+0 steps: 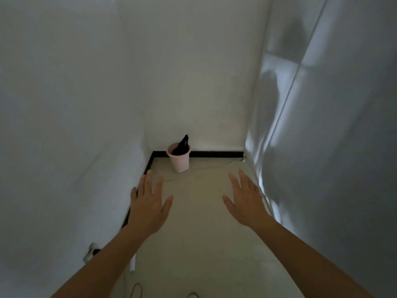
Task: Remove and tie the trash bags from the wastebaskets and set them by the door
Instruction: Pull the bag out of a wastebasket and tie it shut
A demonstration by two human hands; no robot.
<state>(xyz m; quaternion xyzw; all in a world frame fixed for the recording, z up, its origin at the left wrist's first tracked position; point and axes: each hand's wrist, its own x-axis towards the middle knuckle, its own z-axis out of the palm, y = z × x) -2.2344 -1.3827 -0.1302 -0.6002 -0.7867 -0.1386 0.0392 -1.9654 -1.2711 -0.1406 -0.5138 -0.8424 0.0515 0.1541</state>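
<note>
Pink wastebasket (pixel 179 160), black trash bag (pixel 181 146) inside, floor's far corner — left hand (pixel 148 203), right hand (pixel 247 201) spread, empty; gather bag rim evenly.

Single head-worn wide-angle view, looking forward and down a narrow floor (pixel 206 222), corner far ahead
</note>
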